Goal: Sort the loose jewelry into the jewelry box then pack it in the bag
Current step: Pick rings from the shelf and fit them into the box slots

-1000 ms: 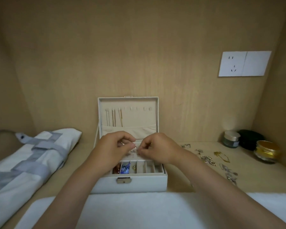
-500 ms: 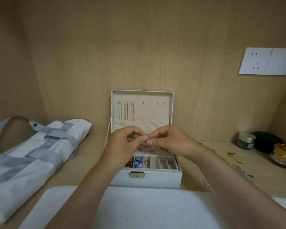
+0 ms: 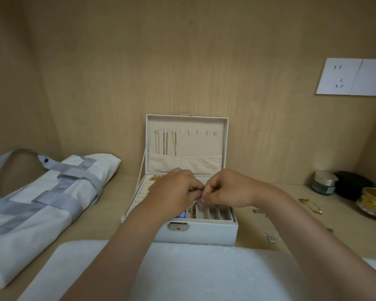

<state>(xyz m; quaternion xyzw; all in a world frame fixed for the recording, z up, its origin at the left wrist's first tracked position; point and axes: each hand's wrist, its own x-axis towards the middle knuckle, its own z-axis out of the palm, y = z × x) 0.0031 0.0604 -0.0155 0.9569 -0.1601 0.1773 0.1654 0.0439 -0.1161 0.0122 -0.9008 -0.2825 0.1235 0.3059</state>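
Note:
A white jewelry box (image 3: 204,233) stands open in the middle of the wooden shelf, its lid upright with gold chains (image 3: 165,143) hanging inside. Over the box's tray my left hand (image 3: 174,192) and my right hand (image 3: 228,189) meet fingertip to fingertip, both pinching a small piece of jewelry that is mostly hidden between them. Small pieces lie in the front compartments under my hands. Loose jewelry (image 3: 310,206) is scattered on the shelf to the right of the box. A white bag with grey straps (image 3: 41,203) lies flat at the left.
A white towel (image 3: 182,272) covers the near edge in front of the box. At the far right stand a small glass jar (image 3: 325,183), a black round case (image 3: 354,185) and a gold-lidded jar (image 3: 374,203). A wall socket (image 3: 352,80) sits on the back panel.
My hands have lowered slightly toward the box's front compartments, still joined at the fingertips. The view has shifted left, so the box and bag sit further right in frame.

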